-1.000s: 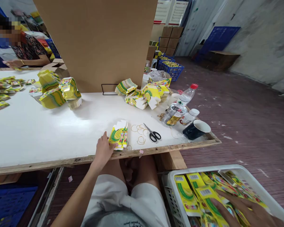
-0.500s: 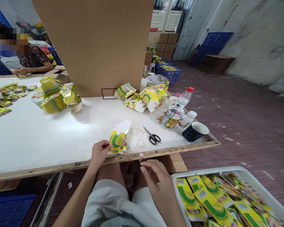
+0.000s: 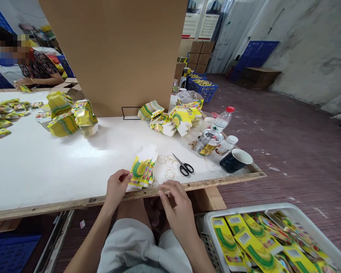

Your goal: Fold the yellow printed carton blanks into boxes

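A small fanned stack of flat yellow-and-green cartons (image 3: 140, 170) with white flaps lies on the white table near its front edge. At the stack's left side, my left hand (image 3: 118, 185) pinches a carton between thumb and fingers. My right hand (image 3: 178, 208) is at the wooden table edge, just right of the stack. Its fingers are loosely curved, thumb and forefinger slightly apart, and nothing shows in it. Several rubber bands (image 3: 169, 174) and black-handled scissors (image 3: 184, 167) lie beyond it.
A dark mug (image 3: 235, 162), a clear jar (image 3: 207, 143) and bottles stand at the table's right end. Bundled cartons (image 3: 64, 117) sit further back, before a tall cardboard sheet (image 3: 113, 57). A white basket (image 3: 284, 206) of filled packs is at lower right. A co-worker (image 3: 39, 68) sits far left.
My right hand has moved left and up, from beside the basket to the table edge near the cartons. My left hand has shifted slightly left, still at the stack.
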A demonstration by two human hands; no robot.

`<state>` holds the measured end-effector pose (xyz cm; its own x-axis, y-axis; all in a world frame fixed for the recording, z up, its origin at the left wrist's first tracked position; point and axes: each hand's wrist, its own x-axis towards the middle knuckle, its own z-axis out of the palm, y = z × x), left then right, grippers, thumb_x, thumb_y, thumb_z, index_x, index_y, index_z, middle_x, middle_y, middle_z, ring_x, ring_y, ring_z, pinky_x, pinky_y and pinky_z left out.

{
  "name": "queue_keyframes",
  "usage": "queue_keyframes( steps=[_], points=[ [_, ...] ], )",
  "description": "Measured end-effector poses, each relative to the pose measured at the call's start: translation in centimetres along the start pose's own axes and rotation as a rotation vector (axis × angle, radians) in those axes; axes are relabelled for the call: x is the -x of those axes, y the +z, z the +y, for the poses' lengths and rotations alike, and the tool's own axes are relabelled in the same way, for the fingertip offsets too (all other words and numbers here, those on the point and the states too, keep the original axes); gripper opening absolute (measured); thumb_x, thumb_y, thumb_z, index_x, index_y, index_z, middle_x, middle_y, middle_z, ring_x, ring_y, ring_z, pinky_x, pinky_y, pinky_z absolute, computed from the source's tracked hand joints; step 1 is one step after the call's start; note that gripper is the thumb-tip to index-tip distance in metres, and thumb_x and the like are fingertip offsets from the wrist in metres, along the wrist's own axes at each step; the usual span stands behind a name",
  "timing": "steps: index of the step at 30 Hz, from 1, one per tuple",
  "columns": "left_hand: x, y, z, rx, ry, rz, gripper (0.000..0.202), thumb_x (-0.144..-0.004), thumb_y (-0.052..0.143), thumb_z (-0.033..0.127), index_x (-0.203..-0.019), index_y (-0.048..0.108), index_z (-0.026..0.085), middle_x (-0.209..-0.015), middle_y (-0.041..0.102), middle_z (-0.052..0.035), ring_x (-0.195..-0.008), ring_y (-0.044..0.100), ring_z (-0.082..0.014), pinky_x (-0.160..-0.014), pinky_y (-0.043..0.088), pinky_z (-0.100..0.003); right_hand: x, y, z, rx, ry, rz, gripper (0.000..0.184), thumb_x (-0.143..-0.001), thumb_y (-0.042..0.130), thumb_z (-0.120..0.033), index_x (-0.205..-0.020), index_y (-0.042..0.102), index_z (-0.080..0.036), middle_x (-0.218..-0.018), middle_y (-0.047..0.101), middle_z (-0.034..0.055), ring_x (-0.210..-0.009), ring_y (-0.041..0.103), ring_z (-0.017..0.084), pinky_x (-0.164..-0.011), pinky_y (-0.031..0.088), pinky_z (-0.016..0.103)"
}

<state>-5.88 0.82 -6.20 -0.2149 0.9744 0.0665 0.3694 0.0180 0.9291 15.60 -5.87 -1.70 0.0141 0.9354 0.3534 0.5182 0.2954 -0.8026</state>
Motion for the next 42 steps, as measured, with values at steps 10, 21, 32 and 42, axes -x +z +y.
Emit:
queue_keyframes(
  steps=[10, 21, 32, 42],
  points=[
    [6.2, -0.6, 5.1, 0.440, -0.043, -0.403, 0.023, -0.083, 0.072, 0.040, -0.083, 0.075, 0.017, -0.081, 0.070, -0.0041, -0.077, 0.062, -0.0171, -0.071, 0.050, -0.025, -0.2, 2.0, -1.6, -0.194, -0.006, -0.043, 0.027, -0.096, 0.055, -0.024, -0.123, 0.055, -0.023, -0.113, 0.066, 0.0088, -0.107, 0.065, 0.022, -0.092, 0.054, 0.036],
    [8.5, 3.8, 5.1, 0.887, -0.351, -0.639, 0.038, -0.077, 0.077, 0.047, -0.102, 0.075, 0.018, -0.092, 0.079, -0.0068, -0.088, 0.072, -0.0235, -0.081, 0.055, -0.032, 3.2, 1.2, -1.1, -0.183, 0.025, 0.199, 0.028, -0.093, 0.056, -0.024, -0.122, 0.055, -0.023, -0.112, 0.063, 0.0091, -0.092, 0.064, 0.019, -0.080, 0.055, 0.032],
    [9.0, 2.8, 4.9, 0.649, -0.118, -0.653, 0.072, -0.086, 0.070, 0.037, -0.147, 0.033, 0.030, -0.117, 0.072, -0.0120, -0.105, 0.068, -0.0277, -0.089, 0.054, -0.040, 3.9, -1.0, 1.5, -0.412, 0.205, 0.107, 0.037, -0.092, 0.062, -0.032, -0.127, 0.053, -0.023, -0.110, 0.070, 0.0092, -0.088, 0.069, 0.019, -0.075, 0.057, 0.028],
    [9.1, 2.4, 5.2, 0.756, -0.215, -0.858, 0.057, -0.081, 0.077, 0.027, -0.131, 0.050, 0.031, -0.098, 0.074, -0.0040, -0.089, 0.071, -0.0199, -0.078, 0.053, -0.028, 3.0, -3.3, 1.5, -0.316, 0.150, -0.136, 0.029, -0.097, 0.053, -0.038, -0.075, 0.061, -0.020, -0.071, 0.058, 0.0002, -0.066, 0.057, 0.015, -0.060, 0.047, 0.023]
  ],
)
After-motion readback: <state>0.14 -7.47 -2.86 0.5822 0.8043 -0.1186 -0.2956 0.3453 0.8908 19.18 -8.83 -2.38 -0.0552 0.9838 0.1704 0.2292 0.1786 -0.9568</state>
